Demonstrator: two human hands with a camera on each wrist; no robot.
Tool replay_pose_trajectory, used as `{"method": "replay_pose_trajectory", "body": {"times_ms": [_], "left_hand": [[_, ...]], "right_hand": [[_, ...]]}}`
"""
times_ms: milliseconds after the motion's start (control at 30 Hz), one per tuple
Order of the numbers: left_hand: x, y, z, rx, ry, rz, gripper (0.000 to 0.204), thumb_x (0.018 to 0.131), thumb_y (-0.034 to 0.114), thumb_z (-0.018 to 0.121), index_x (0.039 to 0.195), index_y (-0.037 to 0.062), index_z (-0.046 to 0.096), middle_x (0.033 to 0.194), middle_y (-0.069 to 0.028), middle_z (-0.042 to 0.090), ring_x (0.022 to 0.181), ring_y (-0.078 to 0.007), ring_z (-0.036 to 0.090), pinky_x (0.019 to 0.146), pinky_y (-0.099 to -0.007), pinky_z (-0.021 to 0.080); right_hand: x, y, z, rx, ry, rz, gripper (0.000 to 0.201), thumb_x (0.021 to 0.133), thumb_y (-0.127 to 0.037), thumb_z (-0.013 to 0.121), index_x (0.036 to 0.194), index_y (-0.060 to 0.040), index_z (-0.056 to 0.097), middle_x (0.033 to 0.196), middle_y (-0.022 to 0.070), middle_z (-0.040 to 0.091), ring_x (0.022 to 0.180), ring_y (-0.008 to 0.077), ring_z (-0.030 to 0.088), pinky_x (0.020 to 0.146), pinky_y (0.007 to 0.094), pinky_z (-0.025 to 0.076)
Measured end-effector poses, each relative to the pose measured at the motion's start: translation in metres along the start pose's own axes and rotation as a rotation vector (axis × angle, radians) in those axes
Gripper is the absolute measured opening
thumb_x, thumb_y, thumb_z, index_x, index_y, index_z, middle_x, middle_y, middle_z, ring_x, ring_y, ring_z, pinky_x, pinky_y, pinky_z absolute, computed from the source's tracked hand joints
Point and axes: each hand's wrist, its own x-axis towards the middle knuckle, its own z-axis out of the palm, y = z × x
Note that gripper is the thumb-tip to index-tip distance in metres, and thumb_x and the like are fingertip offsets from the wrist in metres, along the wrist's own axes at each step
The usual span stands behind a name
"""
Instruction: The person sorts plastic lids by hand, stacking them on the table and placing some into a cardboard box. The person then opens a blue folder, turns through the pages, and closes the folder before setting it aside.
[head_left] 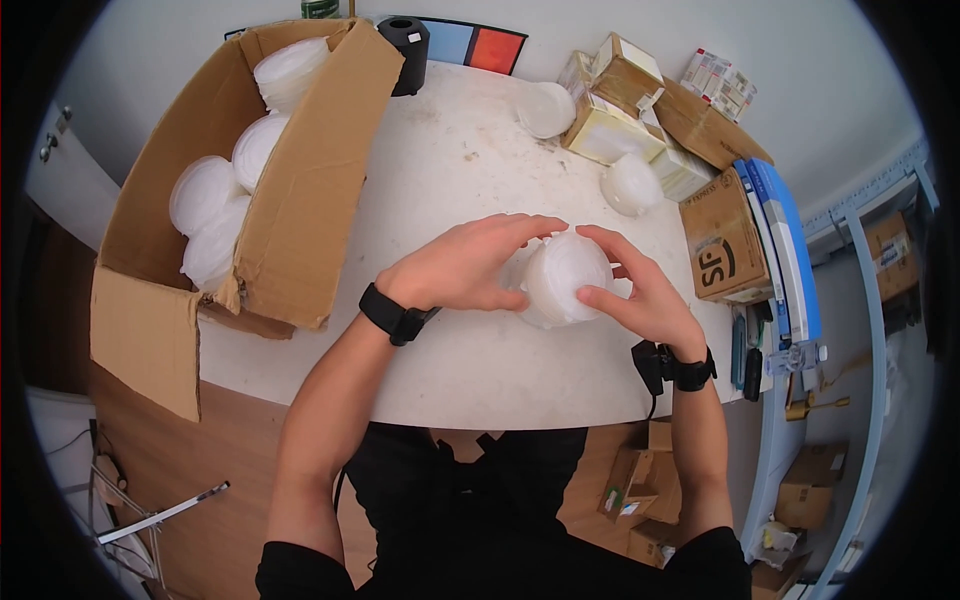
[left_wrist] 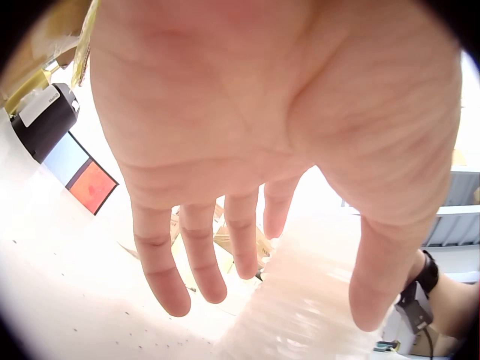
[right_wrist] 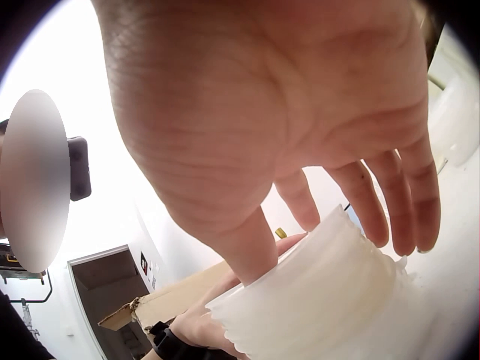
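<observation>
A stack of round, translucent white plastic lids [head_left: 568, 278] stands near the middle of the white table, slightly leaning in the right wrist view. My right hand [head_left: 645, 300] holds it from the right, thumb on the near rim and fingers around the far side. On the left, my left hand [head_left: 455, 265] cups the stack with nearly straight fingers. Its thumb lies along the stack's side and its index fingertip reaches the back rim. In the left wrist view the lids' layered edges [left_wrist: 300, 300] show between thumb and fingers.
At the left, an open cardboard box [head_left: 310, 200] holds several similar white stacks [head_left: 205, 195]. Two more white stacks, one at the back [head_left: 545, 110] and one farther right [head_left: 632, 185], stand near small cartons [head_left: 612, 130]. An SF box [head_left: 725, 245] and blue folders [head_left: 785, 245] line the right edge.
</observation>
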Motion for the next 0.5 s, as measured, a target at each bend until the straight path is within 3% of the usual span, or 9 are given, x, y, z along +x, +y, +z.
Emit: {"method": "replay_pose_trajectory", "body": {"times_ms": [167,267,500], "left_hand": [[0.000,0.001,-0.002,0.018,-0.037,-0.034,0.089,0.071,0.009,0.085,0.152,0.0090,0.048,0.140,-0.0147,0.062,0.123,-0.0318,0.062,0.107,-0.0434,0.050],[0.000,0.002,0.000,0.038,-0.040,-0.046,0.087,0.072,0.010,0.085,0.151,0.0090,0.049,0.136,-0.0152,0.064,0.122,-0.0326,0.063,0.106,-0.0434,0.051],[0.003,0.010,0.001,0.104,-0.016,-0.111,0.084,0.071,0.015,0.088,0.148,0.0119,0.053,0.122,-0.0154,0.071,0.115,-0.0331,0.067,0.100,-0.0441,0.053]], "right_hand": [[-0.014,0.005,0.000,0.133,0.107,-0.066,0.082,0.084,-0.022,0.086,0.155,-0.0122,0.046,0.152,0.0114,0.053,0.131,0.0270,0.056,0.104,0.0396,0.049],[-0.023,0.002,0.002,0.005,0.032,-0.081,0.091,0.078,-0.018,0.089,0.156,-0.0136,0.044,0.152,0.0110,0.052,0.132,0.0266,0.054,0.107,0.0397,0.047],[-0.015,0.005,0.019,-0.040,0.055,-0.054,0.095,0.076,-0.007,0.088,0.158,-0.0129,0.039,0.154,0.0165,0.050,0.143,0.0352,0.049,0.118,0.0451,0.041]]}}
